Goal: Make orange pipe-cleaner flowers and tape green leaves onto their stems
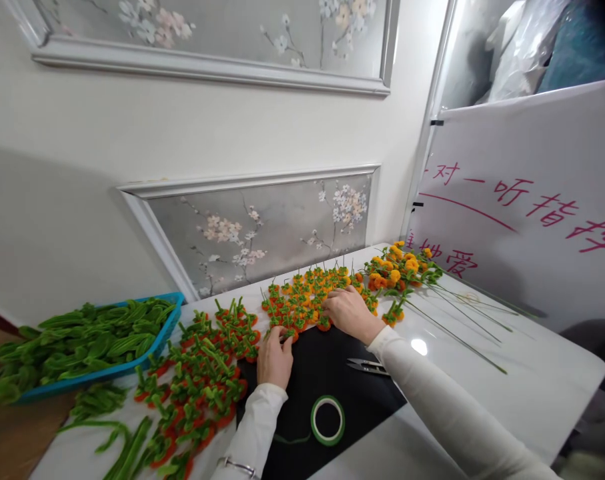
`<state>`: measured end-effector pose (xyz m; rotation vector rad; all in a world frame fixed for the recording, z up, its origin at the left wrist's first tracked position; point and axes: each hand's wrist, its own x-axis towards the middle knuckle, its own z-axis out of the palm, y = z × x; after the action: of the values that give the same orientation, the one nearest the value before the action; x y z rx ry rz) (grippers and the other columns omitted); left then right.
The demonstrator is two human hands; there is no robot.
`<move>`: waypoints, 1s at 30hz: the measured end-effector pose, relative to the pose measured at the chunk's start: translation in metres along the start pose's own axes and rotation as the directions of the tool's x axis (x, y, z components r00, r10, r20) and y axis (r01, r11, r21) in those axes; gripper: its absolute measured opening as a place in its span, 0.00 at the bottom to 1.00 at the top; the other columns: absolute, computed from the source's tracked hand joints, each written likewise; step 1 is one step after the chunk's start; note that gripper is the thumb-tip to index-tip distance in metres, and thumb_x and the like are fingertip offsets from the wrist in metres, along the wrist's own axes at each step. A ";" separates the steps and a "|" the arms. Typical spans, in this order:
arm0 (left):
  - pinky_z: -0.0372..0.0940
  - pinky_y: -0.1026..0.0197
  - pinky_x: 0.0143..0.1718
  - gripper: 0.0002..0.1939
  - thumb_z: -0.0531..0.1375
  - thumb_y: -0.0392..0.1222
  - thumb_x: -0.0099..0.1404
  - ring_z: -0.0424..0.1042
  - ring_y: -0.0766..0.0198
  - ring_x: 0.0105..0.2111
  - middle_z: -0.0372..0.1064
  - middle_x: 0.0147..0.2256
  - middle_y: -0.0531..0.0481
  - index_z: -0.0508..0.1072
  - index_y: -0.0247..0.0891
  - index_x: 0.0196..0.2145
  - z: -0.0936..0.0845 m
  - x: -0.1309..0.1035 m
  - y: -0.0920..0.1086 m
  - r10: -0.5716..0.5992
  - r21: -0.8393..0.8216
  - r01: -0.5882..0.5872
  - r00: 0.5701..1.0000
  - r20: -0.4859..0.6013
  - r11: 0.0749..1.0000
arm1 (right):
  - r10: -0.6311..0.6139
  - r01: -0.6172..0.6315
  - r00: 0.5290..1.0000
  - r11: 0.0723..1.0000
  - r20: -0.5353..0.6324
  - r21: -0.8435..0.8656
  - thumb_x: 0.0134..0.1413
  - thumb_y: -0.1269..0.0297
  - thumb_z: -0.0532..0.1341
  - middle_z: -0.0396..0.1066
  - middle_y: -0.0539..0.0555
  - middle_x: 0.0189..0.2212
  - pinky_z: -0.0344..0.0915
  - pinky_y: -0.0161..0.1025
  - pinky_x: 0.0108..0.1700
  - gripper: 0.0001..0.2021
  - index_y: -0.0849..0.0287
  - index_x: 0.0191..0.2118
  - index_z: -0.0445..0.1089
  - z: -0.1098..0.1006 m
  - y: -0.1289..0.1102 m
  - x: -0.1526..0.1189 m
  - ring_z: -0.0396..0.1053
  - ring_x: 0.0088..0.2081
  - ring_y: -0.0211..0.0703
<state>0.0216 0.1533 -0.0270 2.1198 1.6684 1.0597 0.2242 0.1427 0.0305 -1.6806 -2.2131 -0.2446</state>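
Rows of small orange flowers (pixel 302 292) with green fuzzy stem parts, seemingly pipe cleaner, stand along the back of the white table (pixel 507 373). My right hand (pixel 351 312) reaches in among them. Its fingers are curled down onto the blooms, and the fingertips are partly hidden. At the front of the rows, my left hand (pixel 275 359) has thumb and fingers pinched together beside a red-orange flower; what lies between them is too small to tell. Under both hands is a black mat (pixel 332 373), bearing a roll of green tape (pixel 327 421) and thread snips (pixel 368 367).
On the left, a blue tray (pixel 152 347) holds green fuzzy leaves (pixel 97 340). Red flowers with green tops (pixel 197 380) crowd the table beside it. Yellow and orange flowers on long stems (pixel 402 267) lie at the back right. A wall (pixel 282 133) borders the far edge.
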 end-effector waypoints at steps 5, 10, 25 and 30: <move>0.71 0.54 0.35 0.11 0.54 0.34 0.61 0.77 0.58 0.29 0.74 0.39 0.40 0.69 0.37 0.42 -0.011 -0.010 0.003 -0.037 -0.114 0.041 0.999 0.040 0.993 | 0.059 -0.058 0.997 0.998 -0.052 0.007 0.61 0.63 0.55 0.74 0.54 0.33 0.53 0.37 0.39 0.09 0.55 0.36 0.74 -0.018 0.010 -0.001 0.70 0.39 0.44; 0.72 0.60 0.30 0.09 0.52 0.41 0.63 0.77 0.59 0.27 0.76 0.33 0.46 0.71 0.39 0.37 -0.034 -0.035 0.017 -0.047 -0.250 0.077 0.991 0.123 0.965 | 0.086 -0.084 0.993 0.996 -0.082 0.029 0.63 0.64 0.51 0.75 0.54 0.39 0.57 0.35 0.41 0.13 0.54 0.42 0.73 -0.036 0.011 -0.015 0.71 0.41 0.43; 0.68 0.65 0.26 0.14 0.52 0.49 0.65 0.71 0.64 0.24 0.73 0.31 0.49 0.73 0.41 0.40 -0.053 -0.100 0.035 -0.073 -0.489 0.184 0.969 0.238 0.853 | 0.074 -0.076 0.982 0.997 0.176 0.006 0.58 0.62 0.59 0.73 0.55 0.39 0.64 0.42 0.47 0.09 0.55 0.43 0.72 -0.009 0.013 0.041 0.70 0.43 0.46; 0.67 0.65 0.26 0.15 0.52 0.50 0.65 0.71 0.64 0.24 0.73 0.31 0.49 0.74 0.41 0.40 -0.054 -0.103 0.030 -0.091 -0.510 0.201 0.968 0.232 0.837 | 0.060 -0.059 0.973 0.998 0.225 -0.013 0.60 0.62 0.57 0.66 0.57 0.47 0.67 0.47 0.45 0.14 0.62 0.49 0.64 0.007 0.005 0.052 0.68 0.44 0.44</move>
<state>-0.0001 0.0363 -0.0112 1.6466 1.2350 1.0668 0.2156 0.1934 0.0438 -1.8558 -2.3169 -0.0465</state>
